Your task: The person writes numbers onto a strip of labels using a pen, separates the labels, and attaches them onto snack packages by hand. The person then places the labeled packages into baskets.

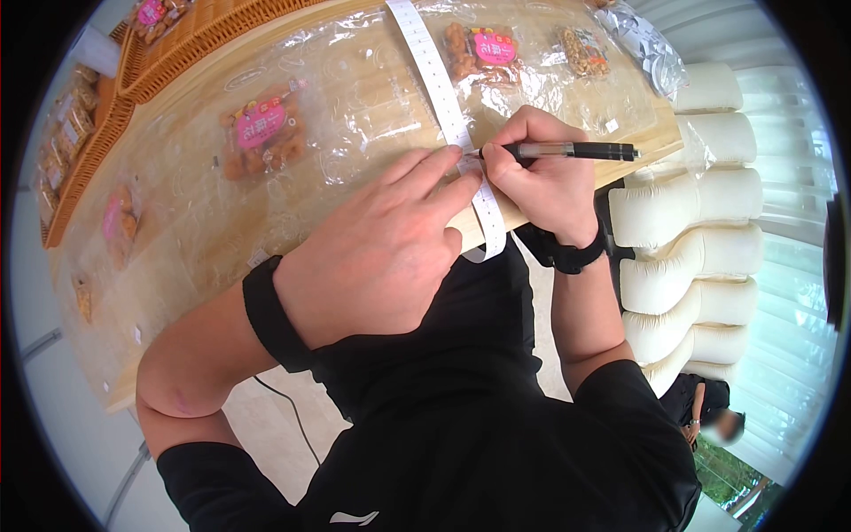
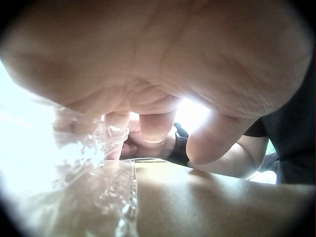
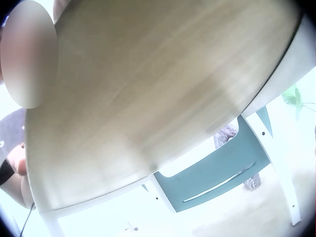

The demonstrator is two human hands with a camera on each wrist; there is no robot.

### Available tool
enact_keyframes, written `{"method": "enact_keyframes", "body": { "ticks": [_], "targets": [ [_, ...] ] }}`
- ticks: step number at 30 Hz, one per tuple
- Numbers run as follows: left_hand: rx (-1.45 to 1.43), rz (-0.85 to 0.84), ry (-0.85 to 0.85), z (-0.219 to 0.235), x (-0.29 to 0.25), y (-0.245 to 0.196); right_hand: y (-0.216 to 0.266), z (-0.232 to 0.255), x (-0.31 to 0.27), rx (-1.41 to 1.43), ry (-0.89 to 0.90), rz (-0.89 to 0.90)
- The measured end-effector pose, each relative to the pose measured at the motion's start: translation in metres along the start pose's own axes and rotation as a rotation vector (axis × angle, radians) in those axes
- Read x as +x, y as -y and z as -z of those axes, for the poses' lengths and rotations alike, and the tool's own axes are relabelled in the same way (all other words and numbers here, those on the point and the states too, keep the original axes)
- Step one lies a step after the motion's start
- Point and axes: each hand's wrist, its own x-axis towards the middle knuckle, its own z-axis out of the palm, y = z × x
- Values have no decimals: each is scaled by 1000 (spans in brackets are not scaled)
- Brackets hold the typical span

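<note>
A white strip (image 1: 432, 71) with evenly spaced small marks, like a paper tape measure, runs across the table and hangs over its near edge. My left hand (image 1: 381, 244) reaches over from the left, its extended fingertips resting on the strip near that edge. In the left wrist view, its palm (image 2: 158, 54) arches close above the wooden tabletop and clear plastic. My right hand (image 1: 550, 191) grips a black pen (image 1: 567, 151) with a clear middle section. The pen's writing end points left, right at the strip beside my left fingertips.
Clear plastic bags cover much of the wooden table (image 1: 208, 217). Pink-labelled snack packs (image 1: 261, 124) lie on both sides of the strip. Wicker baskets (image 1: 168, 66) with packets stand at far left. A white cushioned seat (image 1: 687, 195) is at right, with another person (image 1: 700, 412) beyond.
</note>
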Motion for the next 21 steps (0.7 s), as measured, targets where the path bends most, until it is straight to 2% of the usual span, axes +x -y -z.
{"method": "enact_keyframes", "body": {
  "ticks": [9, 11, 13, 18, 21],
  "targets": [
    [-14, 5, -7, 0, 1, 0, -4, 1, 0, -44, 19, 48],
    [-18, 9, -11, 1, 1, 0, 1, 0, 0, -26, -56, 16],
    [-5, -1, 30, 5, 2, -1, 2, 2, 0, 9, -53, 16],
    [-30, -6, 7, 3, 2, -2, 0, 4, -1, 126, -40, -10],
    [-33, -17, 19, 2, 2, -1, -2, 5, -2, 195, -29, -93]
  ]
}}
